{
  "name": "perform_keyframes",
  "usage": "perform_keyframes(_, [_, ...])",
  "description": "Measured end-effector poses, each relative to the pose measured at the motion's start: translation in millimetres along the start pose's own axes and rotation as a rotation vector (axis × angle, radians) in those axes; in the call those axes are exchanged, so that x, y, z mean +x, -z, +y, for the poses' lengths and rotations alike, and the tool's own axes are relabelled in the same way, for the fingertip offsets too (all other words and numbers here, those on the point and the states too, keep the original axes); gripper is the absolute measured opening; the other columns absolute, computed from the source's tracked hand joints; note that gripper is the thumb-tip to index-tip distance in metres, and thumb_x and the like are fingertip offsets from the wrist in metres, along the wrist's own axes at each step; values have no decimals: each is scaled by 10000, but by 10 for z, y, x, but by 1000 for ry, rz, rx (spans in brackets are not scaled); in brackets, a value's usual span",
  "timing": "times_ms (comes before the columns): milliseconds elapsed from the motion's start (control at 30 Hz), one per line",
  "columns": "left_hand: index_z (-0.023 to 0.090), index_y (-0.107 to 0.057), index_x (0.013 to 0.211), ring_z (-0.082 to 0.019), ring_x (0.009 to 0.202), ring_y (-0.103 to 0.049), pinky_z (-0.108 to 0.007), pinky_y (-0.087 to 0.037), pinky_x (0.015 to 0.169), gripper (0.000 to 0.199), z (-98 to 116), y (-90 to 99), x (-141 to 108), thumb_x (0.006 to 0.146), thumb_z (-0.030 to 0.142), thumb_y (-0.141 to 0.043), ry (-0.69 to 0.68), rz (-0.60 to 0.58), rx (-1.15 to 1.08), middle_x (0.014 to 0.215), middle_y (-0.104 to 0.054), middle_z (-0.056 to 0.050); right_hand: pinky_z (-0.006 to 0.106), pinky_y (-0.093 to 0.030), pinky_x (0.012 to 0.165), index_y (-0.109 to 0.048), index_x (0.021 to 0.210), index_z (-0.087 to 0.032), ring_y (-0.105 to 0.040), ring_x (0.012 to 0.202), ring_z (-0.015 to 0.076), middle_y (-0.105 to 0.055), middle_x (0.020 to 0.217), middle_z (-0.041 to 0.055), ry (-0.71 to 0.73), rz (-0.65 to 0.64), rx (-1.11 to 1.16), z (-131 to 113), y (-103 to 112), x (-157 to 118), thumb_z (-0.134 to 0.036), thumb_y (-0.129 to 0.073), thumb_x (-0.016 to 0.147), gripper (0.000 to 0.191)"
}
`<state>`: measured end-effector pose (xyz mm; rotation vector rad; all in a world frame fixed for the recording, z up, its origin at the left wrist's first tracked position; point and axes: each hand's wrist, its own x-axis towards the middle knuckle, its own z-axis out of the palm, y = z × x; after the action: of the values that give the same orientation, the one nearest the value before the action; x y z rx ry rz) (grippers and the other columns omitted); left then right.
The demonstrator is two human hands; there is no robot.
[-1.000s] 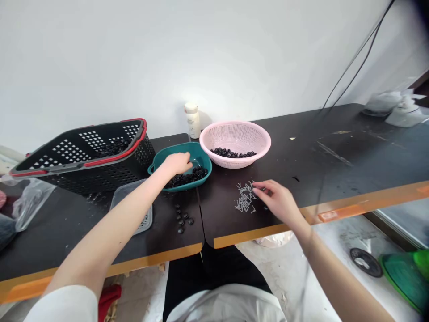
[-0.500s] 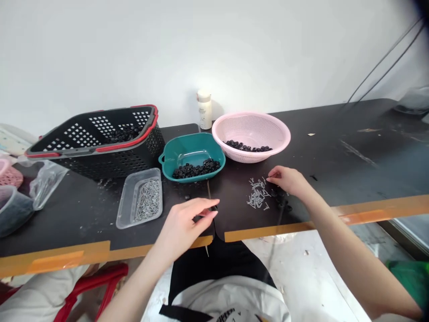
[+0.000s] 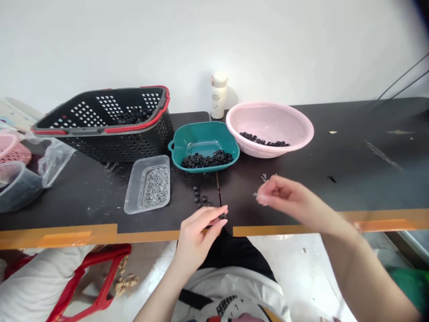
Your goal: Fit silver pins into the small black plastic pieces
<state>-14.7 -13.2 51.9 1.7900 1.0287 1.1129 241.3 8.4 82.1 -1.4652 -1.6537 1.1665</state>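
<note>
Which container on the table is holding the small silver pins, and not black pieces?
The clear plastic tray, in front of the black basket. The teal dish and pink colander hold black pieces instead.

Place: small workshop for hand assembly, not a home or a shop floor
Bench: long black table (image 3: 335, 170) with orange tape (image 3: 382, 225) along its edge, worn and speckled with debris
Stock: nails (image 3: 154, 193) heaped in a clear tray (image 3: 132, 197), black rings (image 3: 206, 160) in a teal dish (image 3: 204, 129)
Bins: black plastic basket (image 3: 134, 147), pink colander (image 3: 301, 129)
Room: plain white wall (image 3: 100, 44), bare pale floor (image 3: 301, 268), cables (image 3: 402, 80) hanging at the right
Seat: low red stool (image 3: 80, 277)
</note>
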Motion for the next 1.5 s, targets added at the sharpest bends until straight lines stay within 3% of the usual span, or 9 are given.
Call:
perform_keyframes(100, [232,-695,1107,-120,670,-670,-221,-601,638,265,23,3,-31,845,212,-657,5,32,-9,908,-717,-40,258,-527,694,-632,799,-185,-639,748,151,-683,850,42,138,-139,93,-289,-384,-118,-299,-641,861,130])
perform_keyframes(200, [226,-680,1071,-113,626,-668,-216,-590,637,272,12,18,-66,802,208,-709,35,63,-11,855,-721,-16,238,-526,674,-642,773,-183,-633,705,131,-676,812,23,245,-97,83,-392,-582,-125,-177,-626,841,71])
perform_keyframes(300, [209,-681,929,-117,625,-667,-207,-574,616,156,-19,35,-99,782,218,-733,62,81,1,804,-713,-9,216,-515,640,-644,738,-184,-621,663,116,-669,767,6,298,-44,28,-420,-629,-106,-113,-621,806,101])
perform_keyframes(533, [195,-687,852,-108,599,-644,-183,-543,573,104,-23,72,-107,772,223,-748,-25,94,24,752,-702,-7,202,-488,635,-632,731,-202,-615,672,112,-665,780,-13,295,-101,-84,-529,-632,-170,-44,-591,767,168])
perform_keyframes(1000, [202,-682,795,-126,647,-683,-178,-564,564,65,79,86,-95,771,199,-743,-119,73,-12,758,-728,-15,228,-478,593,-629,741,-209,-611,634,134,-670,752,12,352,-75,-203,-576,-663,-225,-95,-558,803,147])
perform_keyframes(1300, [194,-691,734,-125,609,-684,-179,-563,563,78,-7,32,-126,743,157,-759,-14,60,-70,740,-734,-9,219,-504,646,-675,797,-190,-637,692,127,-685,796,16,283,-147,-43,-509,-662,-247,-136,-610,858,104])
perform_keyframes(1433, [212,-700,794,-117,614,-681,-172,-571,577,89,-109,-47,-178,746,153,-747,48,15,-127,742,-720,5,246,-537,706,-697,920,-188,-661,732,138,-713,842,25,186,-129,64,-305,-470,-318,-256,-653,870,95])
perform_keyframes(1500, [222,-701,850,-108,611,-674,-166,-571,589,116,-171,-86,-205,758,158,-731,89,18,-131,736,-707,11,278,-549,716,-694,979,-195,-674,761,166,-721,863,40,87,-3,45,-74,-228,-358,-346,-661,860,195])
